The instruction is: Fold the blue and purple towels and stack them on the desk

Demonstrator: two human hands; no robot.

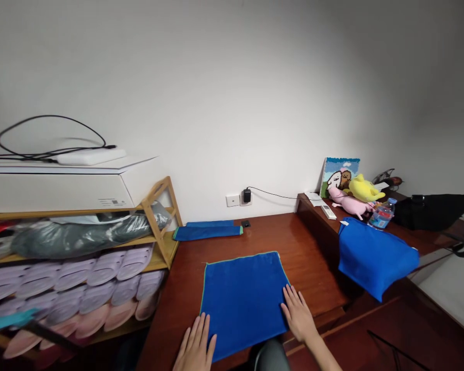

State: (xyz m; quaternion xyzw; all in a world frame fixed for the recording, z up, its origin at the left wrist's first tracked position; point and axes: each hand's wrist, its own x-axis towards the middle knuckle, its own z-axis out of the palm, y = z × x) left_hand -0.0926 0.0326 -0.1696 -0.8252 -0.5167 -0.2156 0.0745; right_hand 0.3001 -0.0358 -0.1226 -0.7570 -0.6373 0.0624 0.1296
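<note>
Blue cloth (245,304) spread flat on table (278,234), near side, smack in front of us. Our left hand (197,342) lies at its left edge, our right hand (297,313) on right edge; grip unclenched on both, palms down. Folded cloths (208,233) far left by wall (232,103). Draped cloth (375,257) hangs off ledge (316,229) at right, bottle (382,214) beside it.

And there's the bottom edge, slicing off the left hand (195,344)!
That hand covers a stretch of the blue cloth's (245,304) left border, the right hand (298,313) hides some of the other side; the white box (54,188) runs out at the left edge, its printed label (114,202) (good luck reading that!) far too tiny, the lilac slippers (107,268) blurry.
</note>
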